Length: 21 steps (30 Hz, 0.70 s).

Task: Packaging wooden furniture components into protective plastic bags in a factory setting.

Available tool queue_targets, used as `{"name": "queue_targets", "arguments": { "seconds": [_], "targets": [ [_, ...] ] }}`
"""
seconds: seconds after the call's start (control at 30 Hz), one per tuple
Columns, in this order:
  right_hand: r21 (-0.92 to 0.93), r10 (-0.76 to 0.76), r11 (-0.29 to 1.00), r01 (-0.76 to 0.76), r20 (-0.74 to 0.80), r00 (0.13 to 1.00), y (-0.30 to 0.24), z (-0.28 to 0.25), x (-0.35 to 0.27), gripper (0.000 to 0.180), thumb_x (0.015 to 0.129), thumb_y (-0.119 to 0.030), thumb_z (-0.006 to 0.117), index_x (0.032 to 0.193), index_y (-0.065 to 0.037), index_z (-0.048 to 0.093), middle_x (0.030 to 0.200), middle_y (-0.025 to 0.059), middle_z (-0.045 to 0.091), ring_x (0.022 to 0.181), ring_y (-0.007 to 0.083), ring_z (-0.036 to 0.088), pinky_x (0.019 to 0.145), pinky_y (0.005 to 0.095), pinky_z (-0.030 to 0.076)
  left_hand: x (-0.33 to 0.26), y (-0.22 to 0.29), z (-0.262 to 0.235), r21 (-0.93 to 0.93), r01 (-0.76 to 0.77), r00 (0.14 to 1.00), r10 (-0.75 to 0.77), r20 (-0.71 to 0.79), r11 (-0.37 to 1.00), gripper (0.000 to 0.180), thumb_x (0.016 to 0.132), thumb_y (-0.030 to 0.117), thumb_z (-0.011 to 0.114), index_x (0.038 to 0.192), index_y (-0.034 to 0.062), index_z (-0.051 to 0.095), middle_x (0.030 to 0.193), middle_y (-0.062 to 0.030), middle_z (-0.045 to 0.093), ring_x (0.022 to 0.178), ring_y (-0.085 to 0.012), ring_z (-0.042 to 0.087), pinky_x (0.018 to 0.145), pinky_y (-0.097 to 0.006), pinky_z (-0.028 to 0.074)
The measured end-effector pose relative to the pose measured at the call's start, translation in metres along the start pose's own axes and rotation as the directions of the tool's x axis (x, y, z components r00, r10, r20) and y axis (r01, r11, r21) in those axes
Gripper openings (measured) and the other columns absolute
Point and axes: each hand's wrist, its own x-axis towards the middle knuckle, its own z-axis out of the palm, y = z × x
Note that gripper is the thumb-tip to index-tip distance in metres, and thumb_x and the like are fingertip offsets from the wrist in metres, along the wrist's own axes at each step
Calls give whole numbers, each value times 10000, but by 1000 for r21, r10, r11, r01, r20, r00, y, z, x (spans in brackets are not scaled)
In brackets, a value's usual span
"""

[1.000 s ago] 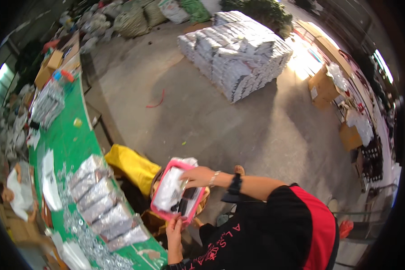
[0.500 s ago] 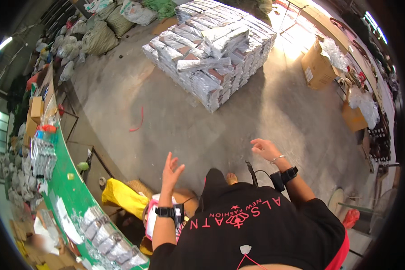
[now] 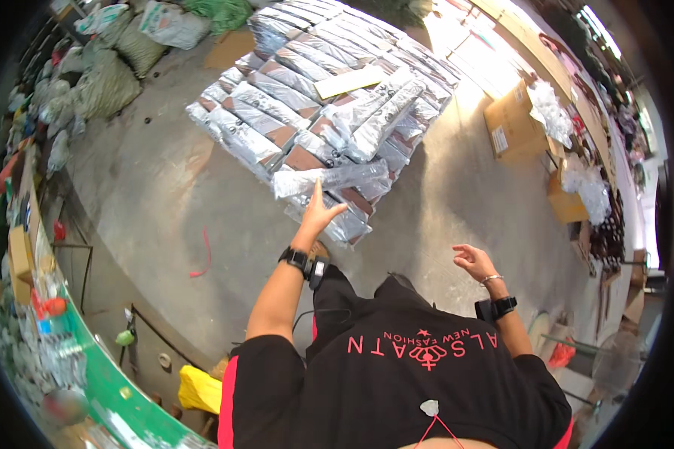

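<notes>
A large stack of long, flat packages in clear plastic wrap stands on the floor in front of me. One wrapped package lies crosswise on its near corner. My left hand reaches out to that package with fingers spread and holds nothing. The index fingertip overlaps the package's edge; whether it touches I cannot tell. Lower to the right, my right hand hangs over the floor with fingers loosely bent and apart, nothing in it. More wrapped packages lie slanted on top, beside a pale yellow strip.
A green-topped table curves along my left, with a yellow bag beside it. Stuffed sacks lie at the far left. Cardboard boxes with clear plastic stand on the right. A red strip lies on the floor.
I have come closer to the stack. My left hand has stretched forward to the package on its near corner. My right hand stays low on the right, farther from the stack.
</notes>
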Motion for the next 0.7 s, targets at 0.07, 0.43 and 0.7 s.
{"name": "queue_targets", "arguments": {
  "seconds": [0.07,0.43,0.7],
  "targets": [
    [167,30,985,-37,48,998,-15,6,18,373,933,-172,691,1286,-71,630,1101,77,715,958,154,681,869,318,545,49,32,9,109,-107,994,103,39,988,1228,707,422,859,1598,63,94,1556,-304,311,1449,-428,325,1166,-435,312],
    [559,-205,829,-29,352,913,-66,-12,192,433,949,-193,691,1339,-43,572,1066,57,674,980,133,634,898,291,506,150,117,110,747,-181,930,358,-81,639,1173,632,392,894,1565,109,243,1481,-156,411,1379,-341,385,1130,-481,302],
    [464,-148,885,-46,374,915,-58,-59,254,378,943,-170,681,1297,-57,610,1064,64,693,977,123,630,886,293,510,173,130,128,932,-20,943,317,-103,362,1083,599,361,909,1504,121,364,1220,-89,467,1139,-266,476,956,-440,368]
  ]
}}
